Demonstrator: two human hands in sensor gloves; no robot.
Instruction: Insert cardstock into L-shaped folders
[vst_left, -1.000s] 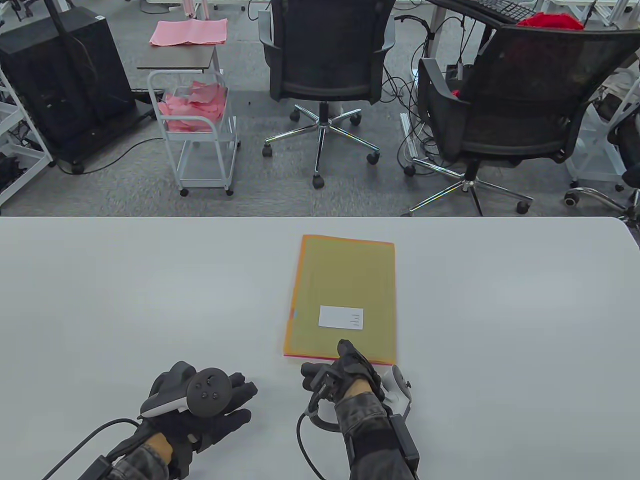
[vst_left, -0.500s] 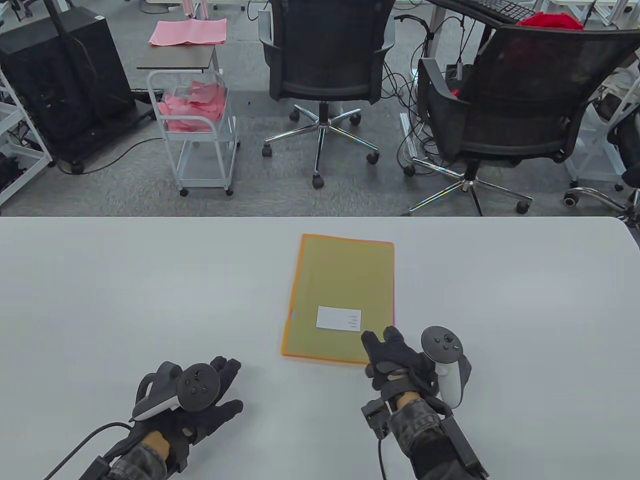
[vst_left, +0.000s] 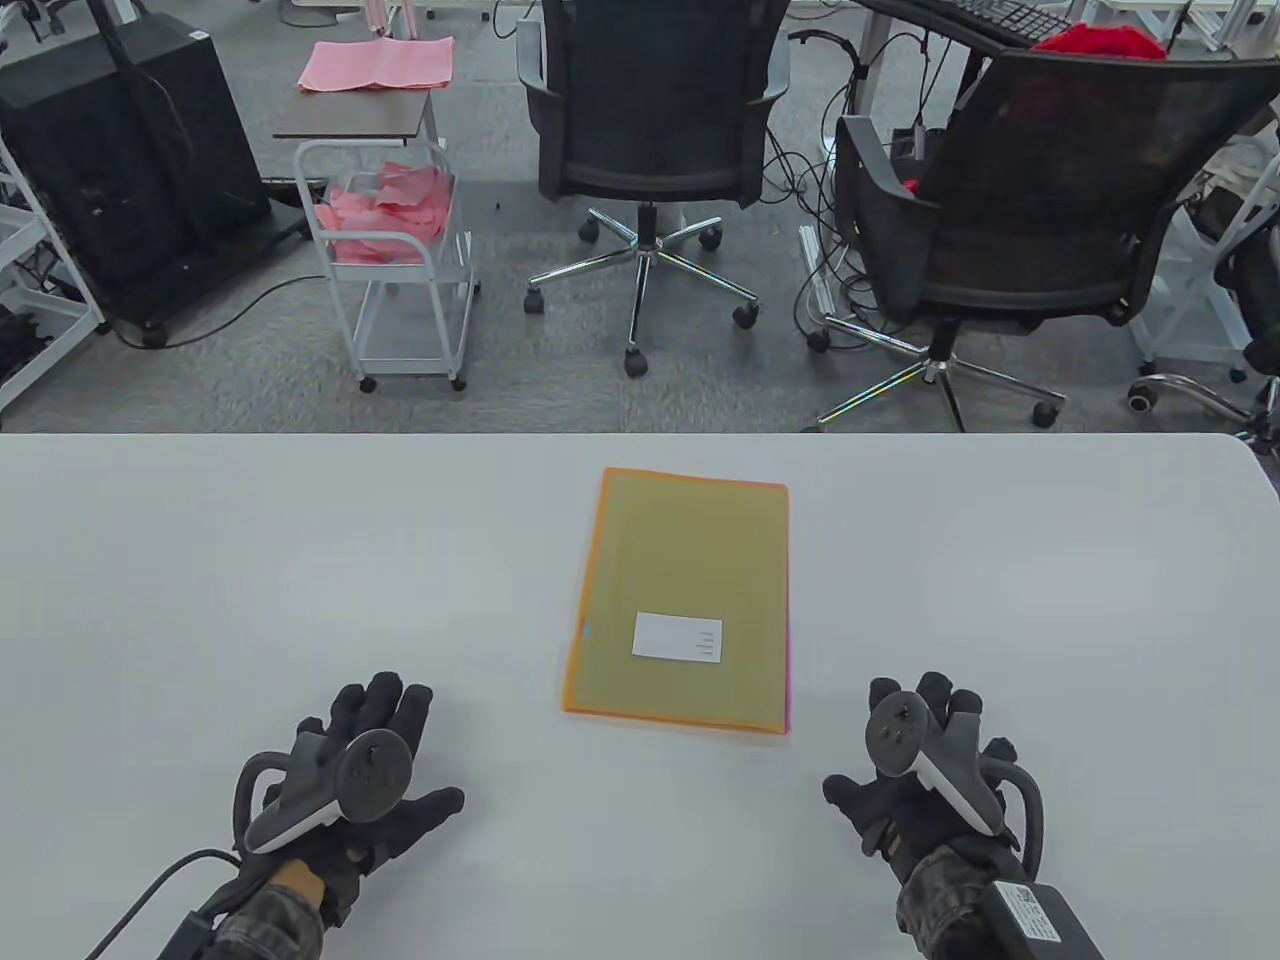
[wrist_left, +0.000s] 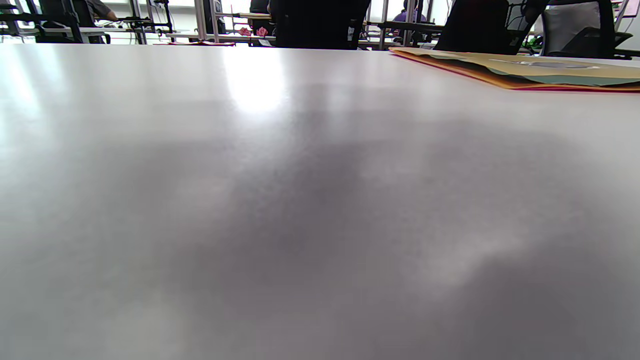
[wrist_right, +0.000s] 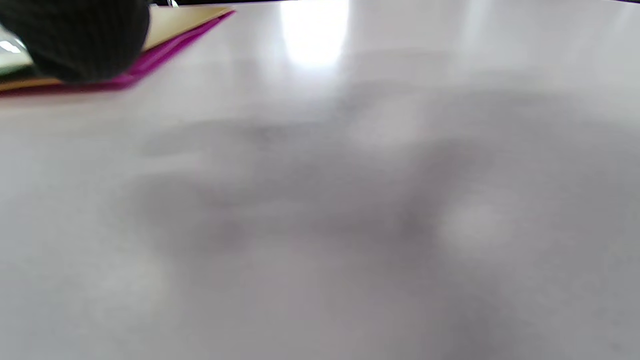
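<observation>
Folders (vst_left: 680, 600) are stacked between both flat, empty hands, long axis toward the surface's far edge; the right hand (vst_left: 925, 775) and left hand (vst_left: 365, 770) lie similarly near.

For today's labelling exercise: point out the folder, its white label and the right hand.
folder (vst_left: 690, 560), table view, bare upper middle of its cover
white label (vst_left: 677, 637), table view, label's centre
right hand (vst_left: 925, 775), table view, back of the glove
</observation>
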